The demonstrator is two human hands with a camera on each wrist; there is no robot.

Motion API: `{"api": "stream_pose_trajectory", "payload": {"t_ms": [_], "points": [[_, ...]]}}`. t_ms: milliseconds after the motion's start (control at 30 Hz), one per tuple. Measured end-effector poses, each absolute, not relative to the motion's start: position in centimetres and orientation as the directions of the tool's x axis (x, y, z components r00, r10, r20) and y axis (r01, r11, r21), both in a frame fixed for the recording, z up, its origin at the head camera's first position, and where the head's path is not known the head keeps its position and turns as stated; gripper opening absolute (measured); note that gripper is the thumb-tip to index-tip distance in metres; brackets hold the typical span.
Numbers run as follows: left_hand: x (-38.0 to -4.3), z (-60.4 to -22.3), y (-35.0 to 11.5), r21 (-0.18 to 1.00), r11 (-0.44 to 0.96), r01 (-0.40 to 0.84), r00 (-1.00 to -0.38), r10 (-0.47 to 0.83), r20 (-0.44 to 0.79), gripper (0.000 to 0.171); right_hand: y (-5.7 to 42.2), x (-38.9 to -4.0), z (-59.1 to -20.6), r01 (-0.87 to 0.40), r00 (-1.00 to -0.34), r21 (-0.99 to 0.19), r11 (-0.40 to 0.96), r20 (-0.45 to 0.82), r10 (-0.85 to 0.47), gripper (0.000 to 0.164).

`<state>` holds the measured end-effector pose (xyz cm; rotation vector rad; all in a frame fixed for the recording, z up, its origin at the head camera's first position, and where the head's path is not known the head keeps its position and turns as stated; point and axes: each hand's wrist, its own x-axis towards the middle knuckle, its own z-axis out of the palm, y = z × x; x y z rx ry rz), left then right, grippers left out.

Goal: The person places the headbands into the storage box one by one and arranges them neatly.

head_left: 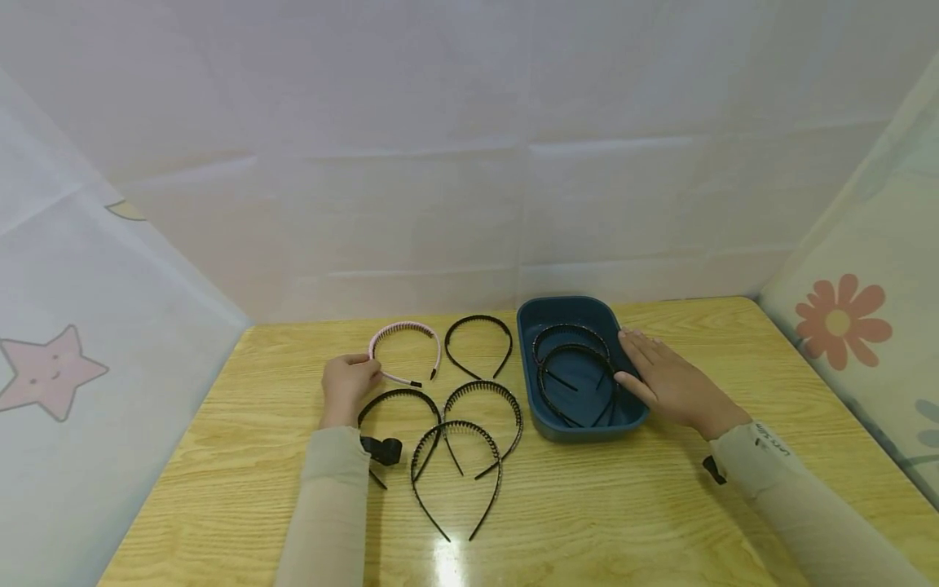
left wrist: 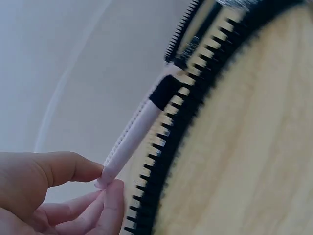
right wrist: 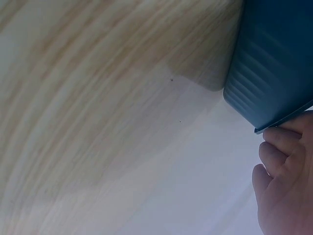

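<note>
My left hand (head_left: 349,385) pinches a pink headband (left wrist: 134,132) between thumb and fingers at its left side. The band's black-tipped ends point right in the head view. At the right, my right hand (head_left: 671,383) rests on the right rim of a blue plastic basin (head_left: 543,408), fingers fairly straight and thumb over the edge. Inside the basin lie two black headbands, one a dark toothed band (head_left: 543,383) overlapping the other. In the right wrist view, fingers (right wrist: 279,152) touch the basin's outer wall (right wrist: 269,73) near its rim.
Several black headbands lie on the wooden table (head_left: 587,514): one at the back (head_left: 478,317), a toothed one (head_left: 521,416) in the middle, one in front (head_left: 501,473), and one beside the left wrist (head_left: 399,391). White cloth (head_left: 411,204) hangs behind the table.
</note>
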<state>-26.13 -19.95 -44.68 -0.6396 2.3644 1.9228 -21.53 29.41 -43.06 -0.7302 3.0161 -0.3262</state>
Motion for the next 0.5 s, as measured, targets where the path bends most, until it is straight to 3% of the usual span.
{"api": "stream_pose_trajectory", "payload": {"t_ms": [167, 500], "points": [[-25.8, -44.1, -20.0, 0.951, 0.026, -0.307, -0.92, -0.263, -0.29, 0.046, 29.4, -21.5, -43.0, -0.449, -0.89, -0.218, 0.867, 0.028, -0.455, 0.073], [-25.6, -43.2, -19.9, 0.973, -0.089, -0.215, -0.95, -0.213, -0.229, 0.045, 29.4, -21.5, -43.0, -0.452, -0.89, -0.207, 0.868, 0.033, -0.456, 0.073]]}}
